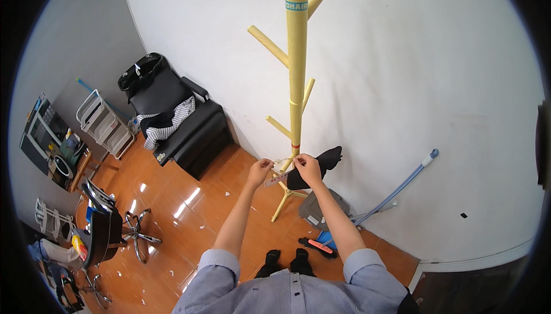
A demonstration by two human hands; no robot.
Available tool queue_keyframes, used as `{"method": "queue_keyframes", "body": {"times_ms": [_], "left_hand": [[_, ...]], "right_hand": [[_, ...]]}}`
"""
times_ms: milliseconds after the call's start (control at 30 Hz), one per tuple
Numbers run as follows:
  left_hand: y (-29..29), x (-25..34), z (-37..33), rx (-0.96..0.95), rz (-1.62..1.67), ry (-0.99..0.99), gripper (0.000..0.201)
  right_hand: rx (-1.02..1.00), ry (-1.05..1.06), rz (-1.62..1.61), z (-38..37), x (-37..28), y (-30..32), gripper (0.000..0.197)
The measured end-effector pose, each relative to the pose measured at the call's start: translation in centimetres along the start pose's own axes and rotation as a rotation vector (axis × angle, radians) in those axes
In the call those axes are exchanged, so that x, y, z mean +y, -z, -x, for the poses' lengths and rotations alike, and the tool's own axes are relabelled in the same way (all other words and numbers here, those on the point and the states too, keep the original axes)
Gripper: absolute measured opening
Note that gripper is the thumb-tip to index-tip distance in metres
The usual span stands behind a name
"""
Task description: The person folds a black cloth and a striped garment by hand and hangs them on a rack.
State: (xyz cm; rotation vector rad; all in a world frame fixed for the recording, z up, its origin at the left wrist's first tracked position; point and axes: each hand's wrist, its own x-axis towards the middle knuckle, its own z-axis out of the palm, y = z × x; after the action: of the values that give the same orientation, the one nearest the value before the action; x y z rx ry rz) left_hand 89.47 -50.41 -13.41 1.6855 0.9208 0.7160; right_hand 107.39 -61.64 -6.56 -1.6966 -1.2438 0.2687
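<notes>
fingers of the left hand are pinched together at one end of a thin pale strand, and the other end appears to be pinched between the thumb and forefinger of the right hand. the strand is held out in front of the lower pole of a pale yellow coat tree, by which four pegs are shown above the hands. a black cloth item is seen around and behind the right hand, jutting out to its right; whether it is gripped there or hung from something cannot be told. a pale flat strip is angled below the gap between the hands, near the cloth. the legs of the coat tree are set on an orange tiled floor, and a grey container is partly covered by the right forearm. beside it, a blue-handled pole is leaned against the white wall. to the left, a black padded chair is draped with a striped garment
</notes>
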Motion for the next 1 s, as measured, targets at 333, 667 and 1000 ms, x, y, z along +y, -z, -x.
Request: {"method": "queue_keyframes", "body": {"times_ms": [333,667,1000], "left_hand": [[8.1,9.3,2.0,-0.247,0.208,-0.065,0.022],[5.5,22.1,4.2,-0.558,0.435,-0.137,0.017],[-12.7,31.3,9.0,-0.942,0.494,-0.198,0.019]], "right_hand": [[-0.134,-0.094,-0.313,2.0,-4.7,-0.7,0.011],[-0.212,-0.091,-0.615,4.4,-11.3,6.2,0.028],[0.348,0.049,-0.097,15.3,-10.9,21.7,0.046]]}}
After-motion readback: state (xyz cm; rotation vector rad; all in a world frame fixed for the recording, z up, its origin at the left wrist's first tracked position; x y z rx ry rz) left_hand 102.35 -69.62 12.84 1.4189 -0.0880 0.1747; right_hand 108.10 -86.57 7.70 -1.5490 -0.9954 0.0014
